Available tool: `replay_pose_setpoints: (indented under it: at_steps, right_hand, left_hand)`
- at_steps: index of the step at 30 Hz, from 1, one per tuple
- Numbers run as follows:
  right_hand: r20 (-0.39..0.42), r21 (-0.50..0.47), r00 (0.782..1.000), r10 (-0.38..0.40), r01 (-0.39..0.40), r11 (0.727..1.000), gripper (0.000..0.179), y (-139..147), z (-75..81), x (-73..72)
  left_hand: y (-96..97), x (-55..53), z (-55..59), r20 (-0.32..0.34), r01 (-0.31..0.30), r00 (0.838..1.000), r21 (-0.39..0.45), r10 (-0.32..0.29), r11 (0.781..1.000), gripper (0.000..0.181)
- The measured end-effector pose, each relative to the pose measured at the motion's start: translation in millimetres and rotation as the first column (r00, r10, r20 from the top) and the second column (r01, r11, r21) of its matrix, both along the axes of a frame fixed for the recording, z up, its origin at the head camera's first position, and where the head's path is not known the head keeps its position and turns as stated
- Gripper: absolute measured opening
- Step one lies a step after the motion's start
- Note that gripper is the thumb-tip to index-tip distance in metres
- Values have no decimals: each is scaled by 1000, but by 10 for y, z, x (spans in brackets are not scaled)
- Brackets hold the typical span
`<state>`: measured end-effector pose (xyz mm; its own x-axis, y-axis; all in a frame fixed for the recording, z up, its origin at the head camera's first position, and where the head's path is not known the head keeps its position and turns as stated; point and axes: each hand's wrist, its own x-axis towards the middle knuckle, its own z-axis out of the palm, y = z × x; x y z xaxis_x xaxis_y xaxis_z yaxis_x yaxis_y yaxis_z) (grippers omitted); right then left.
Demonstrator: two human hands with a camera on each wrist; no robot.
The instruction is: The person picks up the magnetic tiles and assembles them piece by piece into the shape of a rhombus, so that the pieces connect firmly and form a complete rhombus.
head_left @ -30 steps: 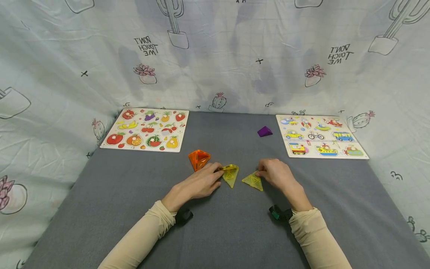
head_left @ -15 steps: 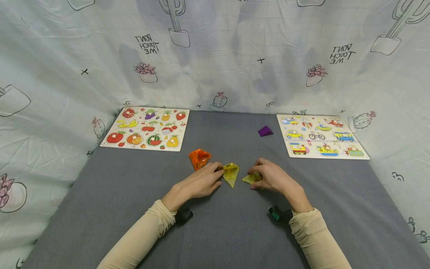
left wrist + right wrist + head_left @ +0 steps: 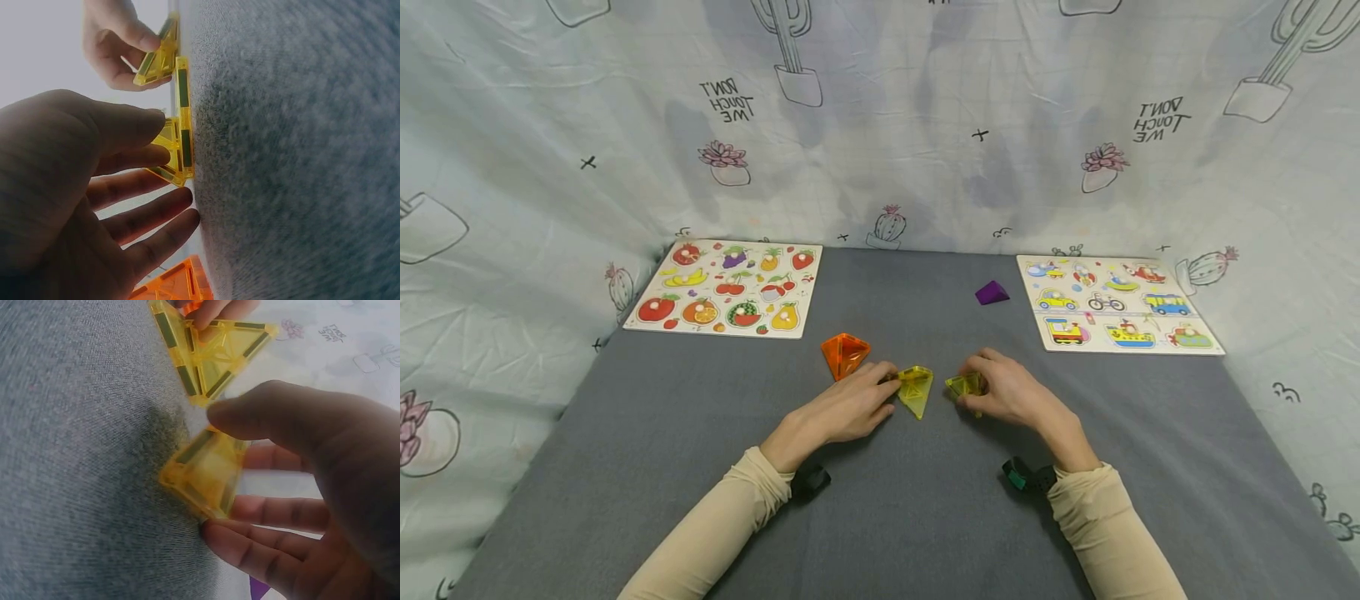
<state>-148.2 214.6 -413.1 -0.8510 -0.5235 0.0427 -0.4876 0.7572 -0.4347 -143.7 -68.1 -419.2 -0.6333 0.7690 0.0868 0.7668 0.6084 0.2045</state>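
My left hand (image 3: 847,406) pinches a pair of translucent yellow triangular magnetic tiles (image 3: 916,390) between thumb and index finger. One tile lies on the cloth and the other stands up from it, as the left wrist view shows. Just to the right, my right hand (image 3: 1009,387) holds a single yellow triangular magnetic tile (image 3: 209,472) by its edges, thumb on the near side and fingers on the far side. That tile is tilted up off the cloth, with a gap between it and the pair. My right fingers partly cover it in the head view.
Beyond my left fingers sits an orange translucent pyramid (image 3: 845,357). A purple wedge-shaped block (image 3: 992,292) lies farther back. A fruit puzzle board (image 3: 722,292) is at the back left, a vehicle puzzle board (image 3: 1112,304) at the back right. A patterned curtain (image 3: 925,167) hangs behind the grey cloth.
My right hand has shifted left over its yellow tile, closed its fingers round it and tilted it up from lying flat. My left hand and the tile pair have stayed put.
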Motion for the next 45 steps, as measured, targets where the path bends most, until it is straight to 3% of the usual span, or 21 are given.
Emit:
replay_pose_setpoints:
  at_steps: [10,22,45]
  right_hand:
    - [29,-102,1000,1,2,995,33,-8,31,-3]
    - [165,-268,985,48,-2,963,35,-24,0,-29]
    - [186,-330,981,51,13,944,34,-116,-60,-14]
  left_hand:
    - [-9,-11,4,-27,5,1000,3,-5,1000,34]
    - [-10,-3,13,5,6,1000,-1,-6,1000,36]
    - [28,23,23,54,24,998,-27,-22,999,44]
